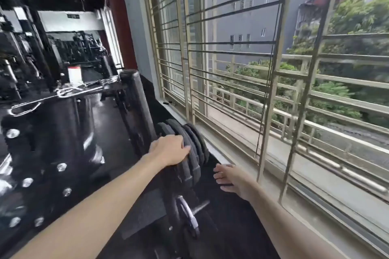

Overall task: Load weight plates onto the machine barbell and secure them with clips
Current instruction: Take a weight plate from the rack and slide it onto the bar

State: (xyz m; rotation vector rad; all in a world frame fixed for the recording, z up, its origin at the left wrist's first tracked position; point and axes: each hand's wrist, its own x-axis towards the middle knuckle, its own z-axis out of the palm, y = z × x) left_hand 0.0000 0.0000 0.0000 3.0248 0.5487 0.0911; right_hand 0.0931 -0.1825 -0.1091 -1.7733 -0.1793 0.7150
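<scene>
Several black weight plates (pixel 194 143) stand on edge in a row on a storage rack beside the window. My left hand (pixel 169 149) is laid over the top rim of the nearest plates, fingers curled around an edge. My right hand (pixel 228 177) hovers just right of the plates, fingers spread and holding nothing. Lower down, a steel sleeve (pixel 200 207) sticks out toward the window with a silver-faced plate (pixel 188 215) on it. No clip is visible.
A barred window (pixel 273 69) and its low sill (pixel 242 153) run along the right. A thick black upright post (pixel 136 107) stands behind the plates. A black machine frame with bolts (pixel 52 153) fills the left, with chains and more gym machines behind.
</scene>
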